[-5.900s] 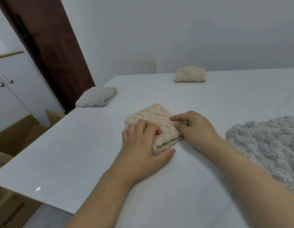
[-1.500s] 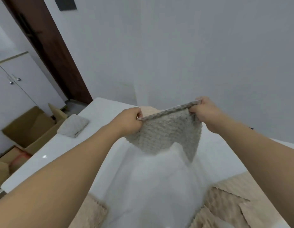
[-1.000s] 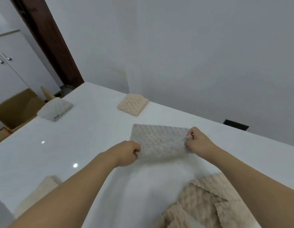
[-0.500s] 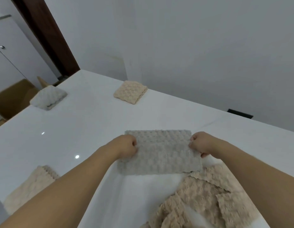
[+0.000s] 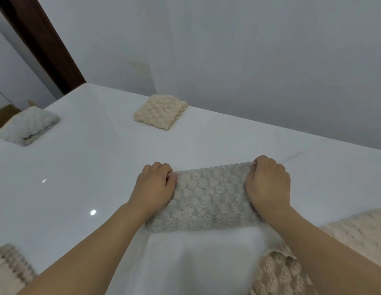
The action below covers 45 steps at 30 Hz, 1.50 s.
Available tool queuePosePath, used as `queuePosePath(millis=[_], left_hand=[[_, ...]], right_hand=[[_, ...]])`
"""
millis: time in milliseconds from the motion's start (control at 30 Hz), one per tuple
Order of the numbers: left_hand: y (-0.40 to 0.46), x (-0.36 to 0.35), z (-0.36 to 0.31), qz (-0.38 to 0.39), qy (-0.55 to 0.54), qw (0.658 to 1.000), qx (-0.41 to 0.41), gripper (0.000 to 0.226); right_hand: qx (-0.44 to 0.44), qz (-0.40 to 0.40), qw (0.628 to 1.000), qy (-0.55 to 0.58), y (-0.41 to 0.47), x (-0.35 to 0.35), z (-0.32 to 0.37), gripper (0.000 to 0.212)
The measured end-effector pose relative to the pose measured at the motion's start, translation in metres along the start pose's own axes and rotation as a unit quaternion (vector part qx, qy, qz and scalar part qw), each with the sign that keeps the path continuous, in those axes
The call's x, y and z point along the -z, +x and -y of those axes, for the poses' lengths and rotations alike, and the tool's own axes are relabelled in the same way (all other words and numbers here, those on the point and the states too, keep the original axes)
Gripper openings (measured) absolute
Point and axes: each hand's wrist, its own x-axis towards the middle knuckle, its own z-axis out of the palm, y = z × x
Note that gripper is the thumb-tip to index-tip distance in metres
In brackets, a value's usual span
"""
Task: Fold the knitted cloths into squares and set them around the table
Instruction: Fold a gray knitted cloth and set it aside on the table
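On the white table [image 5: 83, 167] a grey knitted cloth [image 5: 206, 199] lies folded into a band, its far corners pinched by the left hand [image 5: 155, 186] and right hand [image 5: 268, 184]. Beyond sit a folded beige square [image 5: 160, 111] and a folded pale square [image 5: 27, 124].

Grey knitted cloth [image 5: 208, 201], apparently folded

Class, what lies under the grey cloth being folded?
The grey cloth rests partly on the white table; a white cloth shows beneath its near edge. How far that runs underneath is hidden.
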Motion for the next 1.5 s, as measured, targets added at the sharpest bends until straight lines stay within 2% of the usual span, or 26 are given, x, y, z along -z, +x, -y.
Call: queuePosePath(millis=[100, 233, 267, 333, 400, 467, 533, 667, 900, 1200, 1500], left_hand=[[0.007, -0.007, 0.001, -0.039, -0.013, 0.999, 0.008, 0.027], [0.013, -0.008, -0.004, -0.039, 0.006, 0.999, 0.036, 0.023], [0.011, -0.009, -0.007, -0.062, 0.028, 0.997, 0.044, 0.020], [0.003, -0.011, -0.020, -0.141, 0.086, 0.986, 0.018, 0.018], [-0.007, -0.015, -0.044, -0.168, 0.073, 0.981, -0.068, 0.028], [-0.014, -0.026, -0.071, -0.124, 0.037, 0.977, -0.170, 0.034], [-0.019, -0.042, -0.090, -0.058, 0.030, 0.977, -0.203, 0.043], [-0.021, -0.060, -0.090, 0.016, 0.057, 0.985, -0.164, 0.060], [-0.016, -0.042, -0.060, 0.091, 0.094, 0.979, -0.153, 0.063], [-0.025, -0.013, 0.022, 0.069, 0.067, 0.989, -0.109, 0.068], [-0.026, -0.013, 0.026, 0.039, 0.043, 0.992, -0.110, 0.063]], right_hand=[[0.020, -0.051, 0.998, -0.013, -0.006, -0.014, -0.006, 0.005], [0.013, -0.081, 0.996, -0.039, -0.008, -0.018, -0.007, 0.008], [0.006, -0.087, 0.995, -0.049, -0.007, -0.018, -0.007, 0.007], [-0.004, -0.093, 0.994, -0.064, -0.007, -0.018, -0.005, 0.006], [-0.005, -0.091, 0.993, -0.071, -0.007, -0.018, -0.004, 0.008], [-0.008, -0.085, 0.993, -0.077, -0.006, -0.018, -0.005, 0.012], [-0.019, -0.055, 0.996, -0.073, -0.006, -0.019, -0.004, 0.019], [-0.012, 0.023, 0.998, -0.062, -0.002, -0.018, -0.005, 0.032], [-0.016, 0.076, 0.995, -0.069, -0.001, -0.013, -0.004, 0.043], [-0.024, 0.109, 0.991, -0.074, -0.001, -0.012, -0.003, 0.056], [-0.024, 0.106, 0.991, -0.083, 0.002, -0.013, -0.001, 0.055]])
